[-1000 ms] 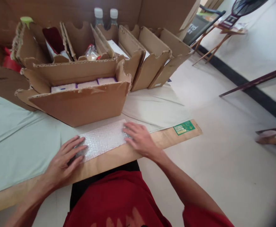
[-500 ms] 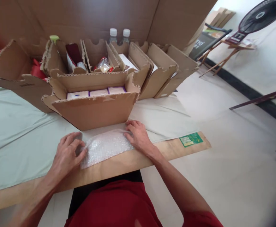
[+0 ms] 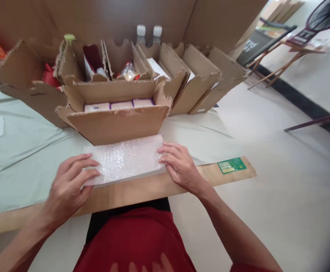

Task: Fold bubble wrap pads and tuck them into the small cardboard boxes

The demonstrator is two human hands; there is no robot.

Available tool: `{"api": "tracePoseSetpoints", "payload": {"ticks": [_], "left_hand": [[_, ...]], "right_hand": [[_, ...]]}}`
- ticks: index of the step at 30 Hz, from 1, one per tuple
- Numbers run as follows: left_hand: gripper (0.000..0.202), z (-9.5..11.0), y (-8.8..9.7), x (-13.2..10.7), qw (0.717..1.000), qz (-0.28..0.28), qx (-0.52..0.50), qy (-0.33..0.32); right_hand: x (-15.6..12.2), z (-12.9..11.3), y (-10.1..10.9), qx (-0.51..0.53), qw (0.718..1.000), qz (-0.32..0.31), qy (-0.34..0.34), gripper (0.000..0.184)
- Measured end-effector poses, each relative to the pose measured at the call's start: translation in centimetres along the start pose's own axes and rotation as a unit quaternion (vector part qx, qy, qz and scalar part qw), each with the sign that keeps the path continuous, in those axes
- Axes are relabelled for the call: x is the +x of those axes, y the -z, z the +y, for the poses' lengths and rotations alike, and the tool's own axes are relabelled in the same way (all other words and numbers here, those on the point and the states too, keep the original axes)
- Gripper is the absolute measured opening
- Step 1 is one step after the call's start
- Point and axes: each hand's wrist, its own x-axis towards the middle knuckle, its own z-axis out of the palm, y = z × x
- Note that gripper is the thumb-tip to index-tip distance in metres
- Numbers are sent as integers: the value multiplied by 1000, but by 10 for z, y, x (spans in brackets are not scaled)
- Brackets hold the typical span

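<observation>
A flat, clear piece of bubble wrap (image 3: 127,158) is held at the table's front edge, just before a low cardboard box. My left hand (image 3: 73,181) grips its left end, fingers over the top and thumb lower at the near side. At the opposite end, my right hand (image 3: 180,162) has its fingertips closed on the edge. Whether anything lies inside or under the wrap cannot be made out. The cardboard box (image 3: 116,126) behind it contains a row of white packs (image 3: 121,105) with purple edges.
Several open cardboard bins (image 3: 200,70) form a row behind, with two white-capped bottles (image 3: 141,32) beyond them. Pale green cloth (image 3: 26,166) covers the table, leaving a wooden front strip (image 3: 210,175) with a green label (image 3: 232,165). A fan (image 3: 326,17) stands at far right.
The bubble wrap has been raised and turned, its broad face now lying more squarely between my hands. My left hand has shifted left; my right hand has moved right and toward me.
</observation>
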Motion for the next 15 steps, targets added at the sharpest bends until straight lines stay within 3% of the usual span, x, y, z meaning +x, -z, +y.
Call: {"api": "tracePoseSetpoints", "payload": {"ticks": [3, 6, 8, 10, 13, 15], "left_hand": [[35, -7, -6, -32, 993, -110, -33, 23], [43, -1, 1, -38, 993, -73, -65, 71], [41, 7, 5, -26, 994, -15, -60, 88], [36, 16, -2, -10, 995, 21, -48, 84], [23, 18, -28, 1, 998, -1, -14, 61], [19, 11, -46, -3, 998, -36, 21, 51]], "right_hand": [[-35, 15, -4, -29, 996, -87, -17, 39], [-48, 18, 2, -36, 995, -68, -62, 34], [-34, 7, -1, -33, 997, -39, -61, 31], [-8, -14, -19, -19, 999, -41, -22, 31], [31, -47, -65, -8, 992, -108, 63, 29], [41, -55, -91, -12, 983, -158, 95, 25]]}}
